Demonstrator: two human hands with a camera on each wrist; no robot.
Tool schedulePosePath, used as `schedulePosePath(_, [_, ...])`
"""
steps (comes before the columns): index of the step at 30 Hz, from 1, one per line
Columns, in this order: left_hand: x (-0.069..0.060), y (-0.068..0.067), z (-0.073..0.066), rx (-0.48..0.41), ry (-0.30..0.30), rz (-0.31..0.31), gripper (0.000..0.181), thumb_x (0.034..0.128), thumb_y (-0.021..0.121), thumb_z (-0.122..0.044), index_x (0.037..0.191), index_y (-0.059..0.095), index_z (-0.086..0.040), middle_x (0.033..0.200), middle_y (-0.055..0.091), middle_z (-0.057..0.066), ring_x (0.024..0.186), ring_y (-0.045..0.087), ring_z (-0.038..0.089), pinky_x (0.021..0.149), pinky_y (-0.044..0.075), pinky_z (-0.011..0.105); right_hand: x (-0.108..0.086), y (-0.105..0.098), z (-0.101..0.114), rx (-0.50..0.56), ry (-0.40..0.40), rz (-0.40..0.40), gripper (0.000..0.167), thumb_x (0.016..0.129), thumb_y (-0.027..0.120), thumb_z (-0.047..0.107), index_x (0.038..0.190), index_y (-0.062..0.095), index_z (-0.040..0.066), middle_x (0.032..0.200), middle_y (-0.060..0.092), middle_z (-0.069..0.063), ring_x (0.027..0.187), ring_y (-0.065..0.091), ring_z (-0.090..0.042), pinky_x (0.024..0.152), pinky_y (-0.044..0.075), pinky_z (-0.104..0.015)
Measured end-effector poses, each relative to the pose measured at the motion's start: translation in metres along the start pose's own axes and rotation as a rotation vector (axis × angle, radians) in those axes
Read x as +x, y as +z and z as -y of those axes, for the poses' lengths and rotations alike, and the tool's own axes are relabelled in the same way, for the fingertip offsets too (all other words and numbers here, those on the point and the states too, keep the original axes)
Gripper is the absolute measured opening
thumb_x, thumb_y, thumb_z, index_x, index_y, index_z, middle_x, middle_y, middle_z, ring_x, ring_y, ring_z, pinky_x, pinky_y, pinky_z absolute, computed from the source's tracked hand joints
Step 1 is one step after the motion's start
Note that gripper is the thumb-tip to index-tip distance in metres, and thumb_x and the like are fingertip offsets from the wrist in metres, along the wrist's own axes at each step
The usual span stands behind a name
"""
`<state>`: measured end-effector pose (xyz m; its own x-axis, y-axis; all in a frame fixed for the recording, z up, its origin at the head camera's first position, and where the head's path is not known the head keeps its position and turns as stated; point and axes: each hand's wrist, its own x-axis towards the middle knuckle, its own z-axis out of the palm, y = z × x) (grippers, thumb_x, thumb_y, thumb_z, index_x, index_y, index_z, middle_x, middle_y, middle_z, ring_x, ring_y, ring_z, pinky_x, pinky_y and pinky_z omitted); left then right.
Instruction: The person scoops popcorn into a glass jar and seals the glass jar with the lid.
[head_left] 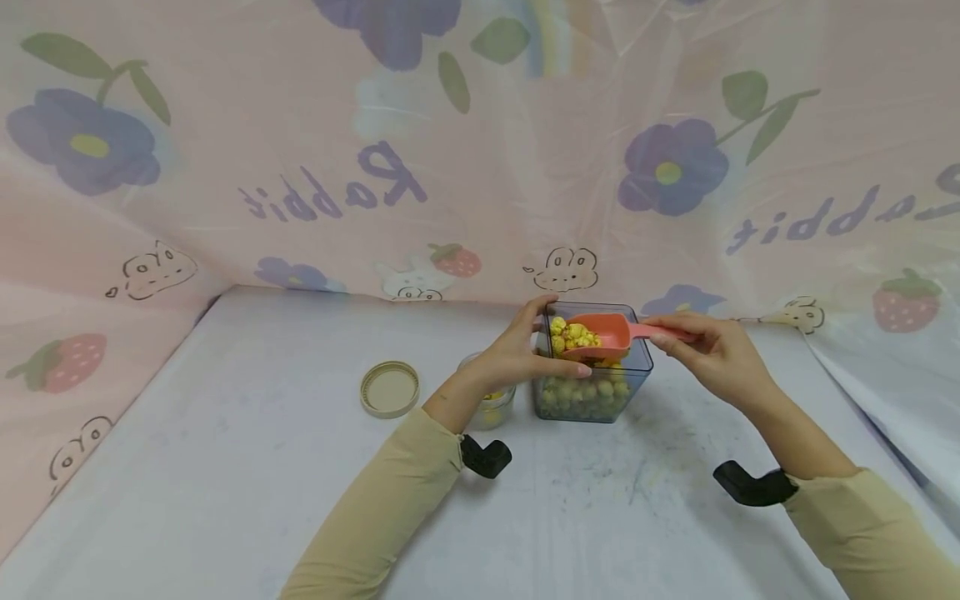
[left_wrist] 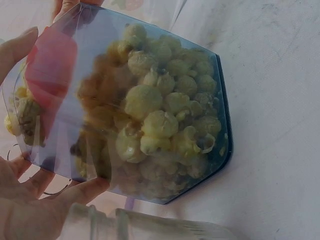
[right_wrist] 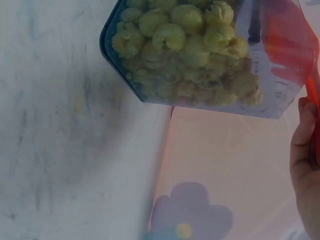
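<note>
A clear bluish container holds yellow popcorn in its lower part. My left hand grips its left side near the rim, thumb along the front. With my right hand I pinch the handle of a red scoop from the right. The scoop lies within the container's mouth, with popcorn in its bowl. Through the wall, the right wrist view shows the scoop above the heaped popcorn. Behind my left wrist stands a clear jar with some yellow pieces in it, partly hidden by that hand.
A round lid with a pale gold rim lies on the white table, left of the jar. A pink printed sheet hangs behind the table, close behind the container.
</note>
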<state>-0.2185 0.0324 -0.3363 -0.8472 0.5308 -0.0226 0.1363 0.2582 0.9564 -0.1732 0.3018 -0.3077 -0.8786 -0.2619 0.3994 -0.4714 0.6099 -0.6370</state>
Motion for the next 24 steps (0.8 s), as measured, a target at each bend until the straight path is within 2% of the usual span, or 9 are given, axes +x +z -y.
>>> schedulePosePath(9, [0.0, 0.0, 0.0, -0.008, 0.004, 0.005, 0.104, 0.0736, 0.084, -0.029, 0.152, 0.015, -0.031, 0.156, 0.017, -0.006, 0.138, 0.03, 0.023, 0.104, 0.042, 0.045, -0.003, -0.001, -0.005, 0.048, 0.023, -0.033, 0.027, 0.089, 0.065, 0.0, 0.114, 0.065, -0.007, 0.096, 0.063, 0.023, 0.074, 0.057, 0.0, 0.062, 0.048, -0.011])
schedulePosePath(13, [0.0, 0.0, 0.0, -0.022, 0.008, 0.009, 0.105, 0.0738, 0.084, -0.028, 0.152, 0.014, -0.032, 0.157, 0.017, -0.005, 0.138, 0.029, 0.024, 0.103, 0.042, 0.046, -0.006, -0.003, -0.008, 0.054, 0.054, -0.038, 0.027, 0.09, 0.064, 0.001, 0.115, 0.065, -0.007, 0.094, 0.063, 0.023, 0.074, 0.058, -0.001, 0.061, 0.048, -0.012])
schedulePosePath(24, [0.0, 0.001, 0.001, -0.02, 0.011, 0.004, 0.102, 0.0739, 0.084, -0.028, 0.15, 0.016, -0.039, 0.157, 0.017, -0.004, 0.139, 0.029, 0.023, 0.103, 0.043, 0.044, -0.009, -0.007, -0.012, 0.106, 0.069, -0.075, 0.027, 0.089, 0.064, -0.002, 0.115, 0.065, -0.008, 0.088, 0.067, 0.019, 0.07, 0.058, -0.001, 0.055, 0.045, -0.014])
